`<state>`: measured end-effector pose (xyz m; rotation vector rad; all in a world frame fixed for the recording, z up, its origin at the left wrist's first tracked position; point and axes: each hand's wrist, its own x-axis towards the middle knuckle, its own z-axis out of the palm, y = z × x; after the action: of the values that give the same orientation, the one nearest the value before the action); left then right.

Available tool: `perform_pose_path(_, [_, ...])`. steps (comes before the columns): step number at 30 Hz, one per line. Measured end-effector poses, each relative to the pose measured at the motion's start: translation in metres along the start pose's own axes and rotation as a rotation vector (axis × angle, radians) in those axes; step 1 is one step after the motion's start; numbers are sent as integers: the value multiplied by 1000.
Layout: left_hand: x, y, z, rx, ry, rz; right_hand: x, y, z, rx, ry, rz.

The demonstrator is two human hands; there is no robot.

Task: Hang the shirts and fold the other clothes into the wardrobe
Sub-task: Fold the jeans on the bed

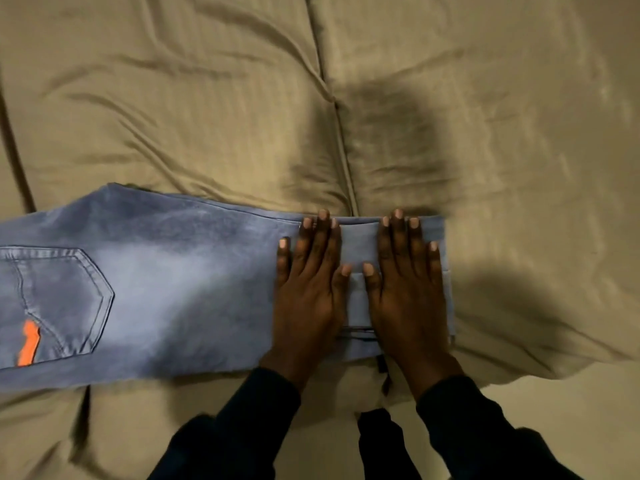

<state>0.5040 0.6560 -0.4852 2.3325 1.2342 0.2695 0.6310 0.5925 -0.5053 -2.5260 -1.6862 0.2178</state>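
Faded blue denim jeans (pixel 166 285) on wrinkled tan bedsheet (pixel 450 98), left hand (pixel 310 289) and right hand (pixel 407 289) flat, fingers straight, pressing folded leg end

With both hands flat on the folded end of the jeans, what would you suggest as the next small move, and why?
Probably grip the folded end and turn it over once more toward the back pocket. The left hand and right hand press flat on a short fold at the right end of the jeans, while most of their length lies unfolded on the bedcover.
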Motion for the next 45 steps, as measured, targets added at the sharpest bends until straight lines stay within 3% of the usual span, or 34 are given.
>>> perform_pose_path(3, [-2, -16, 16, 158, -35, -5, 0, -5, 4, -31, -24, 13])
perform_pose_path(10, [1, -15, 20, 182, -5, 23, -7, 7, 8, -86, -16, 107])
perform_pose_path(16, [3, -18, 25, 135, -11, 27, 2, 5, 8, 5, -28, 109])
perform_pose_path(19, [6, -7, 5, -156, 87, -25, 0, 9, -14, 317, 102, 166])
perform_pose_path(22, [7, 17, -24, -519, 231, -14, -8, 20, -36, 417, 262, 417])
perform_pose_path(24, [5, 20, -29, -777, 213, -99, -14, 31, -36, 453, 157, 585])
perform_pose_path(27, [5, -1, -19, -1127, 171, -398, -16, 38, -46, 683, -11, 680])
perform_pose_path(31, [7, -11, -33, -1438, 233, -487, -9, 28, -89, 882, -143, 660])
perform_pose_path(35, [0, -13, -58, -1622, 276, -561, -9, -19, -130, 977, -99, 587])
perform_pose_path(39, [-8, -21, -75, -1711, 143, -719, -11, -87, -150, 1045, -86, 489])
perform_pose_path(45, [-18, -45, -92, -1868, 60, -760, -12, -165, -141, 1086, -51, 433])
